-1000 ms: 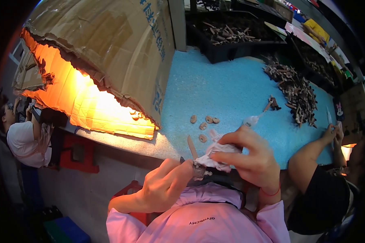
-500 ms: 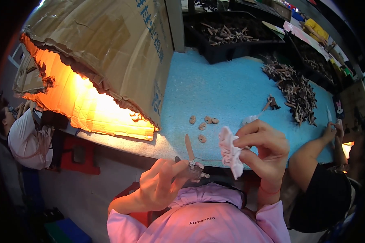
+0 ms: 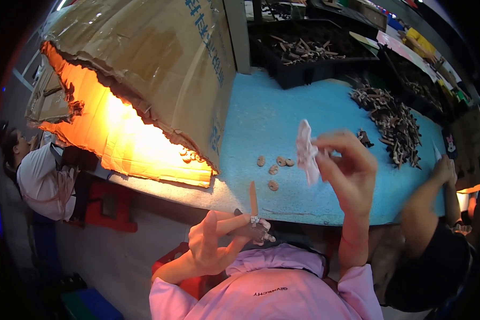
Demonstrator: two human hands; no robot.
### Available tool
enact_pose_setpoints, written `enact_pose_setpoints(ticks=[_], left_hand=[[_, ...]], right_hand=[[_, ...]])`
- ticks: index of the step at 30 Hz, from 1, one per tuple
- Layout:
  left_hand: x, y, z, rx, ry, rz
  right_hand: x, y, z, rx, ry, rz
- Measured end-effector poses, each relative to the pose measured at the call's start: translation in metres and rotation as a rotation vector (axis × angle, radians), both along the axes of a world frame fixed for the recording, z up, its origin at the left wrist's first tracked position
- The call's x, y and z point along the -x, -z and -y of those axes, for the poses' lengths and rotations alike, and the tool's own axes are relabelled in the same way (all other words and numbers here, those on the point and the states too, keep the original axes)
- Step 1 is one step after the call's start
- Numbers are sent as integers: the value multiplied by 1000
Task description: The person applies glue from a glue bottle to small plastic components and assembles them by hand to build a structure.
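My left hand [image 3: 213,246] is closed on a small dark toy figure [image 3: 260,231] near the table's front edge. A long flat tan piece [image 3: 253,200] sticks up from the figure. My right hand [image 3: 352,173] pinches a crumpled whitish cloth [image 3: 306,152] above the blue table, apart from the figure. Several small tan ring-like pieces [image 3: 273,169] lie on the table left of the cloth. Beyond my right hand lies another dark figure [image 3: 364,138], partly hidden.
A torn cardboard box [image 3: 160,69], glowing inside, covers the table's left. A heap of dark and tan figures [image 3: 392,125] lies at the right. Black bins [image 3: 304,74] stand behind. A co-worker's arm [image 3: 426,186] reaches in at right; another person [image 3: 45,178] sits left.
My right hand has lifted the cloth up and away from my left hand. My left hand keeps hold of the figure. The whole view has shifted slightly.
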State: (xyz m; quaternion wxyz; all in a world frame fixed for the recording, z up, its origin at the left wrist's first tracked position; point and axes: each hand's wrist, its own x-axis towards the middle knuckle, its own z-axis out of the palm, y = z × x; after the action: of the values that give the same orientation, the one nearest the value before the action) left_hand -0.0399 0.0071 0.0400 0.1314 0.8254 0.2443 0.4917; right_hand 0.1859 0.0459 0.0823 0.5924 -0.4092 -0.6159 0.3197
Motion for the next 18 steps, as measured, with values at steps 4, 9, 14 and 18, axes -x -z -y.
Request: enact_pose_setpoints(ticks=[4,9,14,18], left_hand=[[9,3,5,29,-25,-85],[4,17,16,436,-69,191],[4,25,14,881,50,538],[8,41,17,1197,145,749]], right_hand=[[10,22,-46,-107,217,326],[30,69,-121,-191,358,707],[27,72,-91,-169,339,753],[6,76,-33,44,222,503]])
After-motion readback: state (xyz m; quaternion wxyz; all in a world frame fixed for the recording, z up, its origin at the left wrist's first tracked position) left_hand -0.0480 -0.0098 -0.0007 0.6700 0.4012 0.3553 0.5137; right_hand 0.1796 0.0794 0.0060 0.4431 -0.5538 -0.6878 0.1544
